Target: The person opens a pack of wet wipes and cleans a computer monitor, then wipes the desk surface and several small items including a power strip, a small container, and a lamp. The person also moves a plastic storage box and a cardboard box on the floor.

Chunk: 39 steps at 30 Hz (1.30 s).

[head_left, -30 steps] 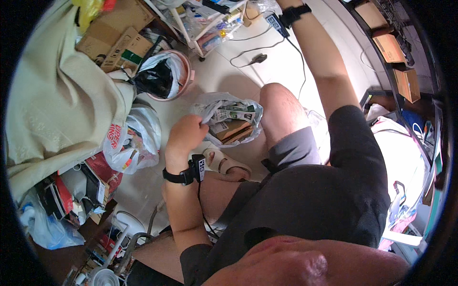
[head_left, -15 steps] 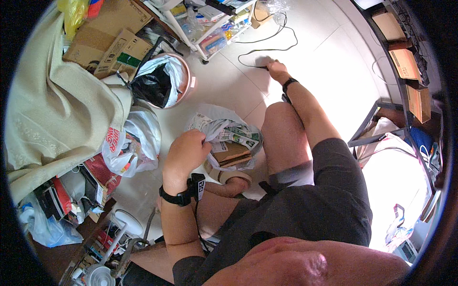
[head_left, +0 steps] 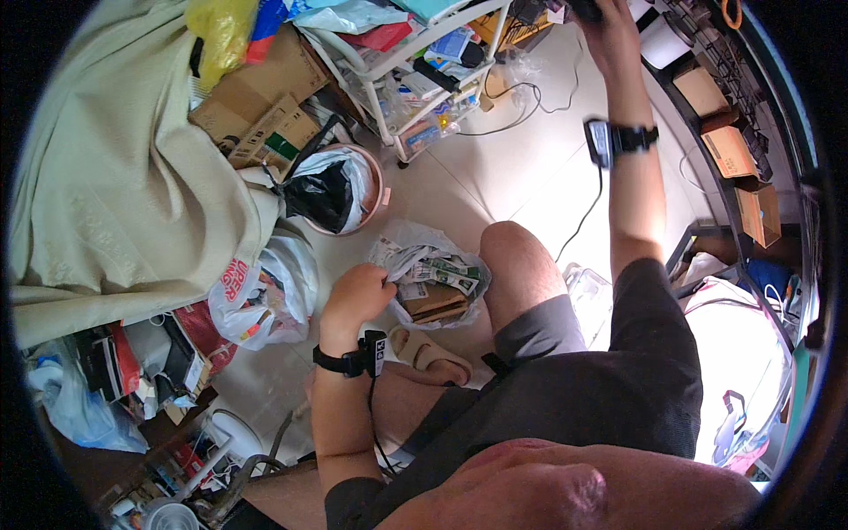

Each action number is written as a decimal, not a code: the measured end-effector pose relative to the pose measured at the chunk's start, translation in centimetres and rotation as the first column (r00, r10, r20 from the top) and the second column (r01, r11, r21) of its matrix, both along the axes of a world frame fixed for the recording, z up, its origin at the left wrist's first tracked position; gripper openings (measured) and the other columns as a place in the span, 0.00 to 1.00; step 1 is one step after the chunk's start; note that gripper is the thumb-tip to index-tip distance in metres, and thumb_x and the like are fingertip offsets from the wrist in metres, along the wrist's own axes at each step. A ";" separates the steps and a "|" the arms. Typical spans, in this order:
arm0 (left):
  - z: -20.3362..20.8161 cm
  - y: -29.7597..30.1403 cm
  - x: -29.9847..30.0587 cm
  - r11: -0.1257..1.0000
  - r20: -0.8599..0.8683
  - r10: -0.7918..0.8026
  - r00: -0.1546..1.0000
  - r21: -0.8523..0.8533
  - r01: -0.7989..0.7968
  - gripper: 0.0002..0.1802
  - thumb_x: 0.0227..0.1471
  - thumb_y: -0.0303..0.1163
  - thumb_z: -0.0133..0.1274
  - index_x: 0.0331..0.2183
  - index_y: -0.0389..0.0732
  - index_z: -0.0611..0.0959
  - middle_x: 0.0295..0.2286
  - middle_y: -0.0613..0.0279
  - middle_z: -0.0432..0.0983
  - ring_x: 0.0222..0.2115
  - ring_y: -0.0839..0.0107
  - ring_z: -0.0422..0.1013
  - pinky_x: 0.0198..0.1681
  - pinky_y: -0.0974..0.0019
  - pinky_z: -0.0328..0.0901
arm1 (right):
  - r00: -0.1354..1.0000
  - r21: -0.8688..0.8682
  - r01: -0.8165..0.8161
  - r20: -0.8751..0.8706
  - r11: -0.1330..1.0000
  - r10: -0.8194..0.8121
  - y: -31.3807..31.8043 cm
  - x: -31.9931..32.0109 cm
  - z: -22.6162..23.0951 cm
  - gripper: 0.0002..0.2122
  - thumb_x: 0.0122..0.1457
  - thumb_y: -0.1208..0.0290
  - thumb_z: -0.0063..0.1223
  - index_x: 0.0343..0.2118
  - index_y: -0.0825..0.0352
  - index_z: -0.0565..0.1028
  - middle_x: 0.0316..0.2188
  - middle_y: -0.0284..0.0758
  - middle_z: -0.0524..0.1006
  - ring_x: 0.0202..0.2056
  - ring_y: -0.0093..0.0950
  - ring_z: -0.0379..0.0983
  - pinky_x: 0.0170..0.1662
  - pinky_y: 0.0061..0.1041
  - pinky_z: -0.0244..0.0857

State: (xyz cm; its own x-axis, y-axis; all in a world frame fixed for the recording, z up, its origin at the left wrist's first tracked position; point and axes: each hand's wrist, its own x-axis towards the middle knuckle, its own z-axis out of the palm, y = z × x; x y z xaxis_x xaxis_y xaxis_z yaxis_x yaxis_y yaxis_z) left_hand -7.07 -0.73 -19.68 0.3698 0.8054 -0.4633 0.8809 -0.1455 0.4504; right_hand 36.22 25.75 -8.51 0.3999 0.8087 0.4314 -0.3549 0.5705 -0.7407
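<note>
My left hand (head_left: 358, 296) is closed on the rim of a white plastic bag (head_left: 415, 237) standing on the floor. Inside the bag lie folded cardboard pieces (head_left: 433, 302) and printed green-and-white packaging (head_left: 449, 274). Stretched far forward at the top edge, my right hand (head_left: 611, 40) has its fingers curled. A thin black cable (head_left: 576, 75) runs from the floor up to it, and a dark object (head_left: 585, 9) shows at the fingers, cut off by the picture's edge. Each wrist wears a black strap with a small device.
A pink bin (head_left: 382, 190) with a black liner stands ahead on the left, near a white wheeled rack (head_left: 389, 110). Another filled plastic bag (head_left: 265, 291) sits by the draped cloth (head_left: 132, 177). Open cardboard boxes (head_left: 731, 150) line the right shelf. A clear container (head_left: 587, 291) lies beside my right knee.
My right hand has risen from the floor and moved forward and right, with the cable following it. The left hand stays at the bag's rim. The view has shifted slightly.
</note>
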 end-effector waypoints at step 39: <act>-1.5 9.5 6.9 0.911 -0.134 -0.374 0.918 -0.239 0.336 0.19 0.50 0.39 0.56 0.31 0.29 0.82 0.27 0.36 0.77 0.31 0.43 0.76 0.36 0.50 0.68 | 0.404 -0.400 0.914 0.874 -0.074 0.269 -62.9 11.3 -33.3 0.26 0.58 0.58 0.58 0.54 0.73 0.71 0.44 0.55 0.76 0.47 0.50 0.73 0.53 0.43 0.68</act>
State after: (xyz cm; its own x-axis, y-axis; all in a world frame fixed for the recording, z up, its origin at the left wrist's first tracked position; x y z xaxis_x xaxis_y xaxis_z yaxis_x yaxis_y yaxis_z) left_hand -0.14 8.79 -21.17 0.5125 0.5146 -0.6874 0.8546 -0.3835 0.3500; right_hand 47.47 -37.20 -41.78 0.8817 0.4625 -0.0931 0.4099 -0.8488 -0.3340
